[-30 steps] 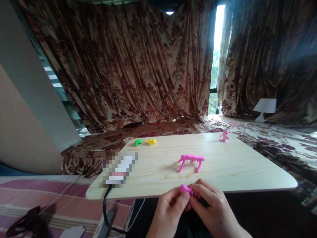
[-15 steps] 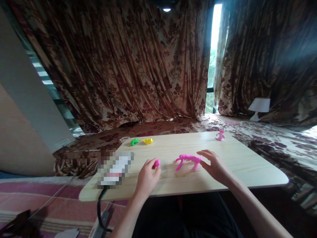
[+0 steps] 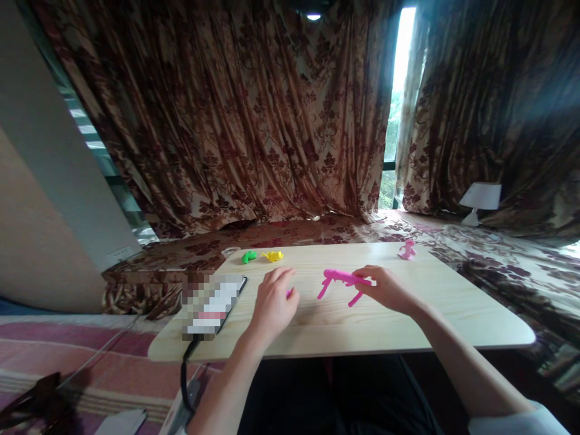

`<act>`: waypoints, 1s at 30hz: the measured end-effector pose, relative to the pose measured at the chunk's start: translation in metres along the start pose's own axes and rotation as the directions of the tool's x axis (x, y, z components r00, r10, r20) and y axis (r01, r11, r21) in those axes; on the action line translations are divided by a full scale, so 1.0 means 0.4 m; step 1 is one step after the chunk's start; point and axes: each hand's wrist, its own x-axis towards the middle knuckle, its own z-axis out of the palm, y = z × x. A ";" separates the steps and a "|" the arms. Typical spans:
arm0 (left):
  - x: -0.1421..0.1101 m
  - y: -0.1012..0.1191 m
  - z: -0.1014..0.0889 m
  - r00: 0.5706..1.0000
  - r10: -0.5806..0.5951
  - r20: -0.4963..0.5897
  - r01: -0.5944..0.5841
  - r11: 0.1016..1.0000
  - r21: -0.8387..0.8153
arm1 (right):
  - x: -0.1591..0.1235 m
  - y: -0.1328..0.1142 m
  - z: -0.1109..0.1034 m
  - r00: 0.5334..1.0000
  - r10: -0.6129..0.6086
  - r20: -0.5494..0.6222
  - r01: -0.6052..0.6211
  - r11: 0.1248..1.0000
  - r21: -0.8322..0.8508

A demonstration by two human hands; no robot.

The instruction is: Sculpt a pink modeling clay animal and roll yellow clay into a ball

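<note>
The long pink figure (image 3: 339, 277) is over the middle of the bench (image 3: 408, 329), about midway between its back and front edges. The right hand (image 3: 385, 289) pinches it by the end toward the right edge, thumb and fingers closed around the body, and the legs hang at a slant; it looks raised off the wood, though the gap beneath is hard to judge. The left hand (image 3: 274, 305) is half curled, its upper fingers loosely extended, around a small pink piece (image 3: 289, 293) that is mostly hidden behind the thumb.

The pink figure looks like modelling clay, so it should be light, rather soft and easily dented, perhaps a little tacky instead of slippery. The thin legs and their joints seem the weak points: a gentle hold on the thick body, ideally nearer its middle, would suit it better than a grip on a leg.

Along the back edge, toward the left corner, lie a green lump (image 3: 249, 257) and a yellow figure (image 3: 273, 257), just beside each other; a pale pink figure (image 3: 408, 250) is near the back right corner. By the left edge, a flat device (image 3: 212, 308) is blurred into blocks, so its writing cannot be read, and no brand or label is legible elsewhere
</note>
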 end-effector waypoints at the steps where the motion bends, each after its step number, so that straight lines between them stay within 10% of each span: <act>1: 0.017 0.031 0.001 0.999 0.048 0.013 -0.047 0.999 -0.027 | 0.005 -0.017 -0.007 1.000 -0.011 0.014 0.011 1.000 0.010; 6: 0.077 0.121 0.021 0.969 0.206 0.136 -0.175 0.962 -0.208 | 0.020 -0.081 -0.024 0.997 -0.042 0.058 0.038 0.997 0.062; 13: 0.049 0.078 0.015 0.964 0.118 0.239 0.019 0.863 -0.504 | -0.026 -0.067 -0.038 0.988 0.118 -0.098 -0.055 0.867 0.496; 20: 0.041 0.082 -0.002 0.950 0.074 0.303 0.154 0.734 -0.661 | -0.048 -0.095 0.034 0.998 0.064 -0.018 -0.029 0.662 0.749; 30: 0.050 0.076 0.008 0.953 0.018 0.302 0.206 0.693 -0.691 | -0.039 -0.098 0.040 0.974 0.061 -0.219 0.050 0.882 0.469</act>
